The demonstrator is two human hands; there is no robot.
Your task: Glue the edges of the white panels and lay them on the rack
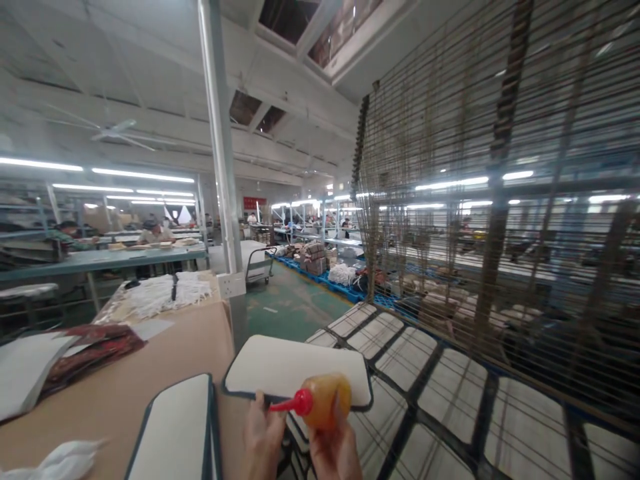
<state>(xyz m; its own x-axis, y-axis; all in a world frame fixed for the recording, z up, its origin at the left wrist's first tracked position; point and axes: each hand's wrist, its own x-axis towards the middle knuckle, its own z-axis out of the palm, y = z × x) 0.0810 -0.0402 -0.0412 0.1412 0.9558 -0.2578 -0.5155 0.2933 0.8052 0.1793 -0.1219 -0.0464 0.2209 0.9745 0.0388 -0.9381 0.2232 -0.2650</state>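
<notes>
My right hand (336, 452) is wrapped round an amber squeeze bottle (326, 399) with a red nozzle that points left. My left hand (262, 437) pinches the near edge of a white panel with a dark blue border (295, 369), held flat in front of me. A second white panel with a dark border (173, 433) lies on the brown table (150, 373) to the left.
A wire drying rack (495, 200) stands open at right; its lower shelf (430, 373) carries several white panels. On the table lie white cords (160, 293), patterned fabric (93, 350) and white sheets (27, 373). A steel post (223, 160) rises ahead. People work at distant benches.
</notes>
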